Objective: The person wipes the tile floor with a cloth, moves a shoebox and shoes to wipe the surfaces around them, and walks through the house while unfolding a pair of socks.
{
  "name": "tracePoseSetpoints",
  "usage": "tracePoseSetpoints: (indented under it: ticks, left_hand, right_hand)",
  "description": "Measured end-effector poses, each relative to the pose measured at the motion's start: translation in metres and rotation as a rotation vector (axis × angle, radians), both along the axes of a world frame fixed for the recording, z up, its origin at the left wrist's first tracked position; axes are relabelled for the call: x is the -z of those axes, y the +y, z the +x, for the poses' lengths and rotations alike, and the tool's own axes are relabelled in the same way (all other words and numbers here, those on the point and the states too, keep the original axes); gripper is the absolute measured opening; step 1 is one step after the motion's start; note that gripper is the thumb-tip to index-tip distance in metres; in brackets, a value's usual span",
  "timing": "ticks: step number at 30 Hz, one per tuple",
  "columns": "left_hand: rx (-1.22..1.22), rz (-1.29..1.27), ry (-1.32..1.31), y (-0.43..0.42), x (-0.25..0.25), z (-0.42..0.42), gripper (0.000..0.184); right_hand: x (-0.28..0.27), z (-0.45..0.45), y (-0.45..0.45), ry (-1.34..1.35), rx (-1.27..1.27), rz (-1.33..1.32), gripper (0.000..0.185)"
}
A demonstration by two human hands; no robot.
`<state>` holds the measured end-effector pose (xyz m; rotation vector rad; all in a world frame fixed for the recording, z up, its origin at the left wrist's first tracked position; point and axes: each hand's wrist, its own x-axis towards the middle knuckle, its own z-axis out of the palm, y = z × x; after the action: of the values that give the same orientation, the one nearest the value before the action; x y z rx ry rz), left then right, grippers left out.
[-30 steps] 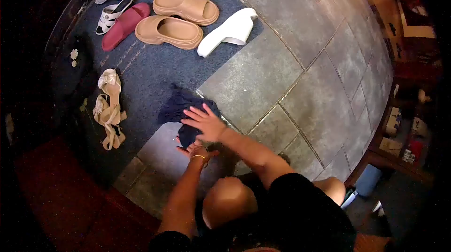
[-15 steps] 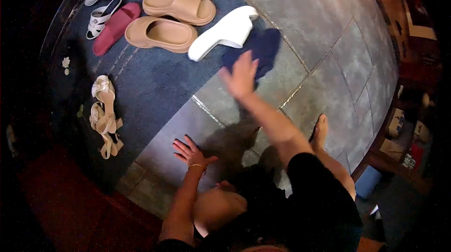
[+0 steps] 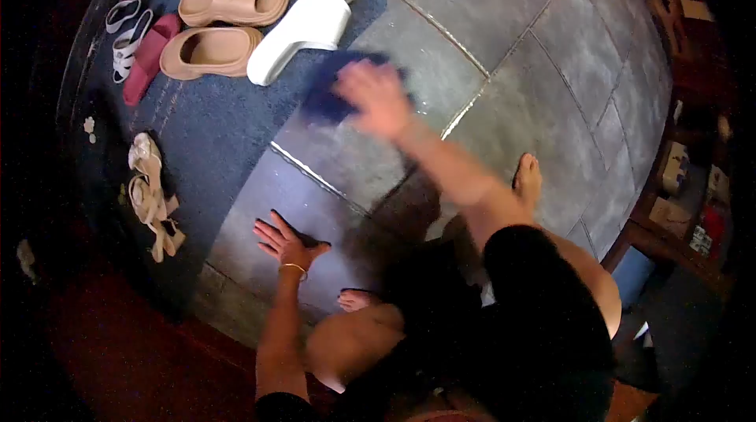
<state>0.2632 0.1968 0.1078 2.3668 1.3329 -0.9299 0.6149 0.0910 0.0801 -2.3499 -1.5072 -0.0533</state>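
Observation:
My left hand (image 3: 285,242) rests flat on the grey tiled floor (image 3: 346,158), fingers spread, with a thin bracelet at the wrist. Over a dark blue cloth (image 3: 323,91) lies my right hand (image 3: 376,98), smeared by motion and pressing the cloth to the tiles. Just beyond the cloth, at the mat's edge, is a white slide sandal (image 3: 303,28). Where exactly the right fingers grip the cloth is blurred.
On the dark blue mat (image 3: 220,119) sit tan slides (image 3: 236,1), a red slipper (image 3: 150,60), white strappy sandals (image 3: 130,44) and beige heeled sandals (image 3: 147,194). My bare foot (image 3: 528,179) stands to the right. Shelves with small items (image 3: 673,170) line the right side.
My right hand and the cloth have swept left across the floor, with the cloth still by the white slide. The view has shifted; my left hand stays spread on the floor.

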Motion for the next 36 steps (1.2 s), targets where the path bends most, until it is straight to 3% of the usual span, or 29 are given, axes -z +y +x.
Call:
tracePoseSetpoints:
  ticks: [1,3,5,6,7,8,10,11,12,15,17,19,21,25,29,31,32,34,36]
  left_hand:
    - [0.019,0.017,-0.027,-0.002,-0.002,0.001,0.160]
    - [0.007,0.025,-0.078,-0.009,-0.009,0.004,0.157]
    - [-0.029,0.022,-0.126,-0.008,-0.019,0.009,0.152]
    - [-0.114,-0.032,-0.265,0.002,0.002,-0.010,0.149]
    - [-0.185,-0.090,-0.410,0.019,0.043,-0.039,0.146]
    - [-0.135,-0.055,-0.381,0.020,0.038,-0.022,0.139]
    - [-0.048,-0.077,-0.458,0.028,0.020,0.013,0.129]
    - [-0.011,-0.130,-0.550,0.036,0.008,0.026,0.125]
    - [0.058,-0.086,-0.516,0.034,-0.009,0.049,0.123]
    - [0.162,-0.005,-0.445,0.011,-0.053,0.127,0.116]
    - [0.285,-0.003,-0.467,-0.003,-0.072,0.174,0.111]
    - [0.361,-0.007,-0.439,-0.022,-0.091,0.219,0.108]
    - [0.439,0.007,-0.441,-0.036,-0.096,0.257,0.106]
    - [0.276,-0.092,-0.447,-0.071,-0.060,0.312,0.109]
    - [0.147,-0.126,-0.334,-0.126,-0.035,0.357,0.107]
    - [0.097,-0.106,-0.295,-0.150,-0.009,0.383,0.105]
    - [0.072,-0.081,-0.264,-0.162,0.001,0.399,0.103]
    - [0.022,-0.063,-0.091,-0.183,0.001,0.449,0.104]
    - [-0.103,0.012,-0.052,-0.194,0.024,0.475,0.117]
  right_hand:
    - [-0.020,0.032,-0.033,0.132,0.181,-0.028,0.060]
    - [0.009,0.060,-0.111,-0.066,0.504,-0.142,0.062]
    - [-0.012,0.030,-0.166,-0.012,0.377,-0.343,0.066]
    - [-0.028,0.003,-0.180,0.083,0.220,-0.376,0.067]
    - [-0.061,-0.016,-0.173,0.241,-0.123,-0.822,0.065]
    - [-0.070,-0.045,-0.171,0.275,-0.359,-0.857,0.068]
    - [-0.012,-0.119,-0.176,0.298,-0.478,-0.596,0.081]
    - [-0.029,-0.133,-0.158,0.396,-0.631,-0.526,0.088]
    - [-0.003,-0.154,-0.149,0.424,-0.716,-0.419,0.093]
    - [0.028,-0.158,-0.123,0.430,-0.848,-0.104,0.095]
    - [0.011,-0.102,-0.105,0.505,-0.980,-0.330,0.088]
    - [-0.006,-0.025,-0.100,0.374,-0.899,-0.312,0.089]
    - [0.001,0.050,-0.117,0.193,-0.589,-0.258,0.088]
    - [-0.044,0.197,-0.156,0.124,-0.117,-0.466,0.087]
    - [-0.018,0.265,-0.280,0.161,0.364,-0.246,0.080]
    - [-0.016,0.232,-0.333,0.152,0.424,-0.262,0.078]
    - [-0.022,0.200,-0.346,0.152,0.409,-0.401,0.078]
    - [-0.027,0.141,-0.369,0.386,0.023,-0.411,0.088]
    - [-0.009,0.151,-0.364,0.514,-0.266,-0.237,0.093]
